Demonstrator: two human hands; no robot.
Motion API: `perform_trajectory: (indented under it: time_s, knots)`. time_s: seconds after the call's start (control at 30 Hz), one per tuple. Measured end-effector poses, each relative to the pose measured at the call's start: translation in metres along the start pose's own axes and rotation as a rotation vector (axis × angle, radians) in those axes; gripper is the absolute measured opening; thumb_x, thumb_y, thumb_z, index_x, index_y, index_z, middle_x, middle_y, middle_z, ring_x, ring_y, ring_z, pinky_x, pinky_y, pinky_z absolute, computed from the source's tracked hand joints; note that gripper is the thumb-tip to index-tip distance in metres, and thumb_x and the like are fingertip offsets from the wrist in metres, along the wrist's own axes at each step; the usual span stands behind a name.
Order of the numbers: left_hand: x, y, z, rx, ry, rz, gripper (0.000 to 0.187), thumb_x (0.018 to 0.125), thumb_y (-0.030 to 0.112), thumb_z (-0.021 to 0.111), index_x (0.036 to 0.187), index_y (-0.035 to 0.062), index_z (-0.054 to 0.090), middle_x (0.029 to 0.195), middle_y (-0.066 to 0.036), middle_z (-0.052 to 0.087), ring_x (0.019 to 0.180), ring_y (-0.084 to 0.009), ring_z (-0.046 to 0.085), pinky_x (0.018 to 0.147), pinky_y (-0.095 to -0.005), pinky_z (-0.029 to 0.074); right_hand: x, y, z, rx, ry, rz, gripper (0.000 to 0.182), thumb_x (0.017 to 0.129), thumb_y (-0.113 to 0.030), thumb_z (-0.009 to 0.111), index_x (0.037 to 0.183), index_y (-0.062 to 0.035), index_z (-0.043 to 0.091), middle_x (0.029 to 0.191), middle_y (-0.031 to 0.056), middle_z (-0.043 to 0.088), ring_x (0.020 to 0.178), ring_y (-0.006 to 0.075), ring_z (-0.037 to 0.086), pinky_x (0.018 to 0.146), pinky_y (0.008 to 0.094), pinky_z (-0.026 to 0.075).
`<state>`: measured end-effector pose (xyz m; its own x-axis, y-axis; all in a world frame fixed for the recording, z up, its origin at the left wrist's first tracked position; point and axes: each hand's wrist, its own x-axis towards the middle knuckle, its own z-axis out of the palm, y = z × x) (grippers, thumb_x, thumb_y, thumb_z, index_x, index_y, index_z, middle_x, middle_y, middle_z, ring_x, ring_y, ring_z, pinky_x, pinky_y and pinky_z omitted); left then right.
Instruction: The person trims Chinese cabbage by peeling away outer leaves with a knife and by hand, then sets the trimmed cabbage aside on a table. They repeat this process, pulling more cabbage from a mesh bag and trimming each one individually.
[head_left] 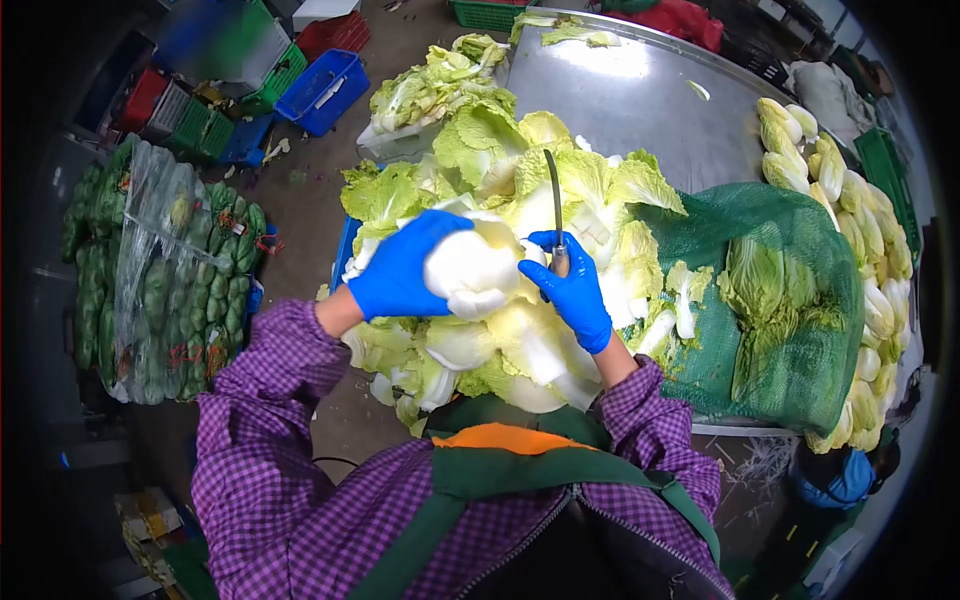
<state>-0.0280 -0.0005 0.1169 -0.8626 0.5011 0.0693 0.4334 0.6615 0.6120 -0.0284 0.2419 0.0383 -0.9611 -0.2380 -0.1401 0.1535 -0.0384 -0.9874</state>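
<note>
My left hand (408,268), in a blue glove, is wrapped round the left side of a pale cabbage head (470,272). On the cabbage's right side, my blue-gloved right hand (572,290) holds a knife (557,205) by its wooden handle, with the dark curved blade pointing up and away from me. The right fingertips are close to the cabbage; whether they touch it is unclear. Loose cabbage leaves (480,140) are heaped behind and below both hands.
A metal table (640,100) extends behind. Right of the heap lies a green mesh bag (700,340) with cabbages inside. Trimmed cabbages (860,230) are piled at the far right. Bagged green vegetables (165,270) stand at left, near a blue crate (322,92).
</note>
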Motion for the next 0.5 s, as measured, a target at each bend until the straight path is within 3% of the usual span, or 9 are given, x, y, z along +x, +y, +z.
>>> perform_trajectory:
  time_s: [0.1,0.17,0.23,0.3,0.33,0.43,0.47,0.5]
  knots:
    - [0.001,0.003,-0.04,-0.036,0.072,-0.045,0.083,0.054,0.033,0.086,0.125,0.0066,0.051,0.119,-0.013,0.054,0.114,-0.0276,0.054,0.098,-0.038,0.042,0.01,0.019,0.012,0.077,0.093,-0.064,0.034,0.081,-0.016,0.074,0.109,-0.0064,0.057,0.088,0.0006,0.062,0.066,0.0055,0.052,0.055,0.0208,0.044]
    - [0.003,0.004,-0.061,-0.077,0.129,-0.049,0.083,0.053,0.03,0.086,0.125,0.0063,0.051,0.12,-0.012,0.053,0.114,-0.0263,0.053,0.1,-0.0376,0.041,0.017,0.023,0.026,0.231,0.019,-0.016,0.031,0.083,-0.015,0.071,0.109,-0.0078,0.056,0.088,0.0003,0.063,0.06,0.0049,0.049,0.051,0.021,0.042]
    - [0.003,-0.001,-0.077,0.01,0.15,0.005,0.084,0.053,0.027,0.085,0.126,0.0065,0.05,0.121,-0.012,0.053,0.115,-0.0264,0.053,0.1,-0.0373,0.041,0.024,0.014,0.034,0.18,0.025,0.002,0.029,0.083,-0.015,0.071,0.107,-0.0076,0.057,0.09,0.0012,0.064,0.06,0.0056,0.05,0.051,0.0221,0.043]
    - [-0.004,-0.003,-0.083,0.078,0.148,-0.006,0.084,0.053,0.026,0.085,0.127,0.0059,0.049,0.122,-0.012,0.052,0.115,-0.0266,0.052,0.1,-0.0372,0.041,0.035,0.029,0.025,0.007,0.102,-0.016,0.027,0.082,-0.016,0.071,0.105,-0.0069,0.059,0.091,0.0028,0.065,0.065,0.0074,0.053,0.058,0.0244,0.047]
    - [-0.008,-0.006,-0.088,0.097,0.166,-0.018,0.086,0.053,0.026,0.085,0.128,0.0054,0.048,0.122,-0.012,0.052,0.116,-0.026,0.052,0.1,-0.0371,0.041,0.041,0.053,0.017,-0.27,0.223,-0.349,0.027,0.08,-0.016,0.072,0.103,-0.0065,0.06,0.09,0.0055,0.066,0.073,0.0107,0.057,0.068,0.028,0.05]
    - [-0.016,-0.012,-0.101,0.053,0.251,-0.068,0.089,0.054,0.025,0.087,0.13,0.0047,0.045,0.124,-0.011,0.052,0.117,-0.0246,0.051,0.101,-0.0368,0.04,0.034,0.071,-0.005,-0.167,0.13,-0.039,0.042,0.077,-0.017,0.076,0.112,-0.0044,0.058,0.099,0.0101,0.066,0.089,0.0161,0.062,0.081,0.0305,0.05]
    - [-0.017,-0.014,-0.102,-0.012,0.307,-0.111,0.09,0.054,0.025,0.087,0.131,0.0045,0.044,0.125,-0.011,0.052,0.117,-0.0237,0.051,0.101,-0.0366,0.04,0.036,0.077,-0.002,-0.174,0.151,-0.253,0.057,0.074,-0.019,0.079,0.123,-0.0023,0.054,0.11,0.0112,0.064,0.099,0.018,0.061,0.088,0.0309,0.048]
    - [-0.016,-0.015,-0.102,-0.014,0.304,-0.113,0.09,0.054,0.025,0.087,0.131,0.0045,0.044,0.125,-0.011,0.052,0.117,-0.0237,0.051,0.101,-0.0366,0.04,0.033,0.051,0.005,-0.174,0.151,-0.249,0.057,0.074,-0.019,0.079,0.123,-0.0023,0.054,0.11,0.0112,0.064,0.099,0.018,0.061,0.088,0.0309,0.048]
